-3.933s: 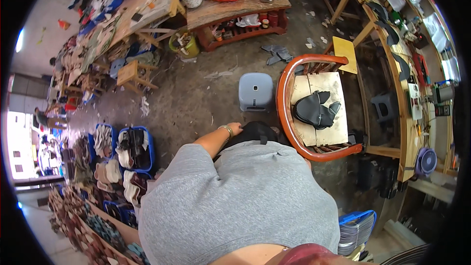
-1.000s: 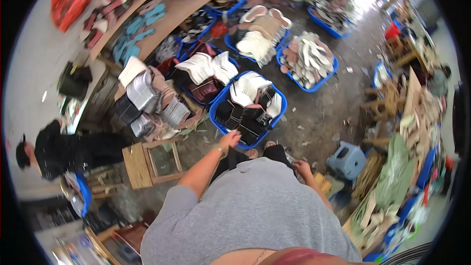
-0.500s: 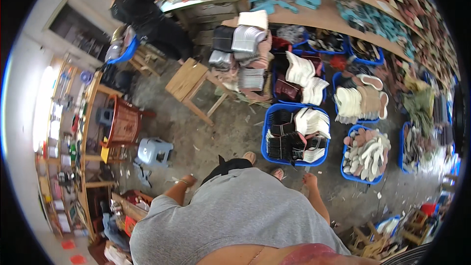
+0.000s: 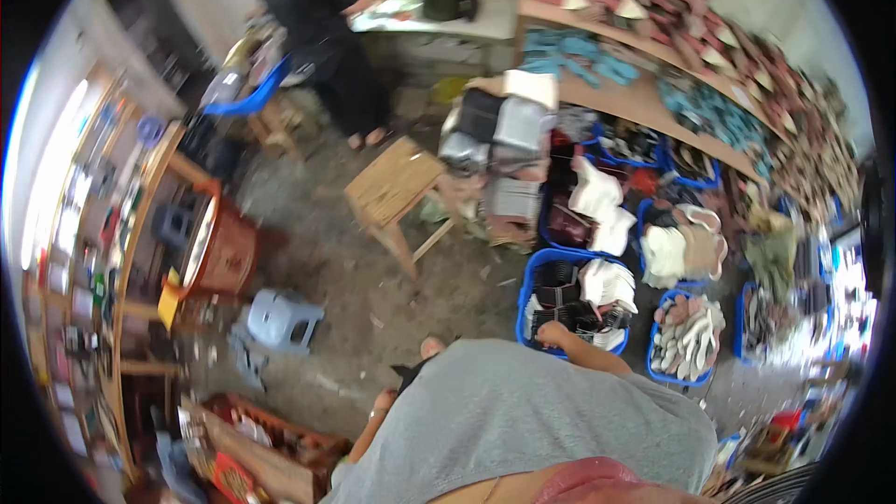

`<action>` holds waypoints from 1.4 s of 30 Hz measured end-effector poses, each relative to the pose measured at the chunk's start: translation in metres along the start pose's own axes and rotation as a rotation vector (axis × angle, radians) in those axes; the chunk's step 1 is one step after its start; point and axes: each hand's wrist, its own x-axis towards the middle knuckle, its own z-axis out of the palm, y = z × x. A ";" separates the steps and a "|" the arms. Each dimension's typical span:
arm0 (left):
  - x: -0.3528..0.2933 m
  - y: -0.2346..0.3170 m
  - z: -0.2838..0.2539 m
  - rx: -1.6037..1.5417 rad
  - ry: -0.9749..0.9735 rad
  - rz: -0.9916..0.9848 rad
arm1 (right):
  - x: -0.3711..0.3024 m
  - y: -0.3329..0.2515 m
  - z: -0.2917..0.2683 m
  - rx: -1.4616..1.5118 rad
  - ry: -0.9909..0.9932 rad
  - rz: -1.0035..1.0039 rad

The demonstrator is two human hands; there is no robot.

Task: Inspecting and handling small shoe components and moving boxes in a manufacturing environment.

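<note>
My right hand [image 4: 555, 334] passes above the front edge of a blue basket [image 4: 524, 303] filled with stacked black and white shoe-shaped pieces. Its fingers look loosely curled but are blurred, and whether it touches the stacks I cannot tell. Low beside my body, my left hand [image 4: 385, 399] hangs near my dark trousers, its fingers mostly hidden. No object shows in either hand. One of my feet [image 4: 431, 346] is on the concrete floor ahead of my shirt.
A square wooden stool [image 4: 397, 177] stands ahead, near tall bundled stacks [image 4: 516, 145]. To the left are a grey plastic stool [image 4: 280, 317] and a red-brown chair [image 4: 224, 252]. Shelves [image 4: 607, 98] hold teal pieces. Someone in black [image 4: 313, 0] stands by a far table [image 4: 485, 23].
My body has turned left and moved forward. My right hand has swung forward over the basket, while my left hand has dropped back. The person in black now reaches toward the far table.
</note>
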 end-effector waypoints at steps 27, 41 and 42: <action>0.087 -0.110 -0.321 -0.740 0.486 -0.476 | 0.435 -0.540 -0.149 0.156 -0.310 -0.209; 0.207 -0.164 -0.474 -0.555 0.340 -0.517 | 0.617 -0.773 -0.263 0.082 -0.215 -0.259; 0.210 -0.187 -0.494 -0.701 0.411 -0.421 | 0.625 -0.772 -0.261 0.087 -0.216 -0.232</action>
